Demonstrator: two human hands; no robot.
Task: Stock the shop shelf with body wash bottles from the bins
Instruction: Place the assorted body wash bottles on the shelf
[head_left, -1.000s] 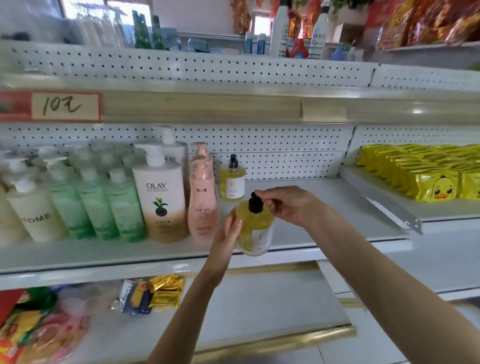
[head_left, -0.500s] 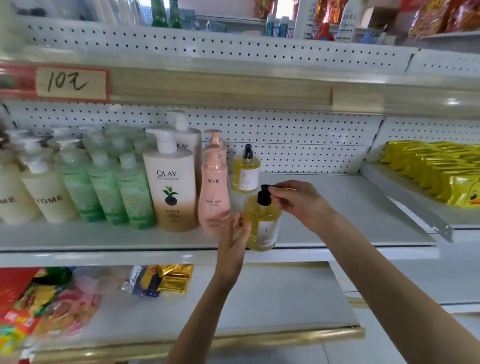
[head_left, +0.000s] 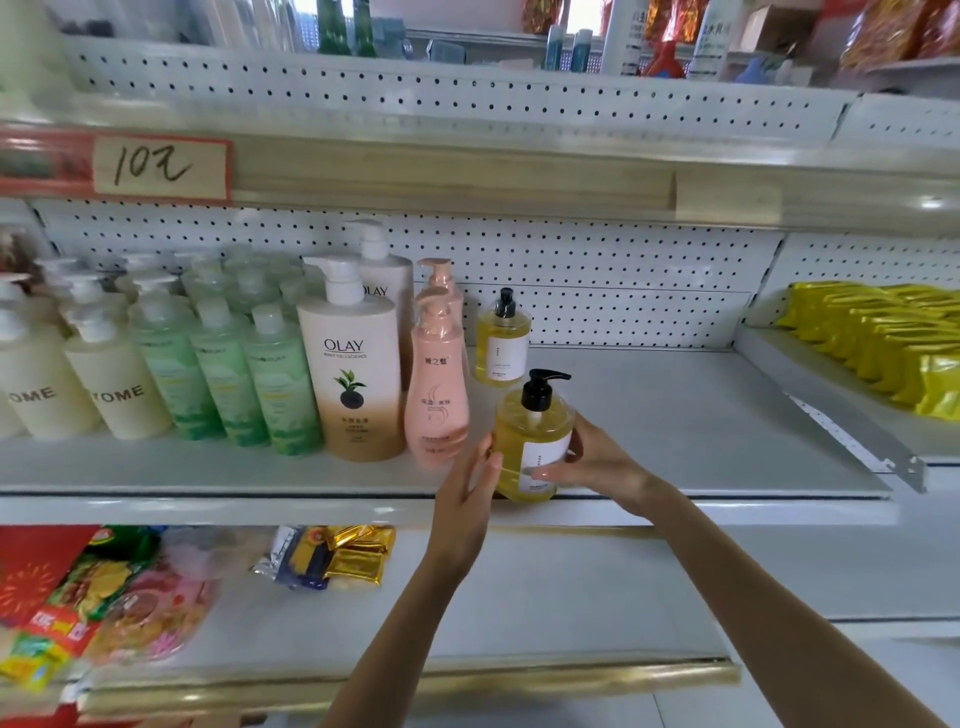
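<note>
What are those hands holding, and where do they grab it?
The front yellow bottle, by its body: the right hand curls round its right side, and the left hand presses flat on its left side.

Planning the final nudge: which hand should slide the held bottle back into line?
Right, probably. The right hand wraps the held bottle, with open shelf beside it; the left hand only lies flat against it, crowded by the pink bottle.
</note>
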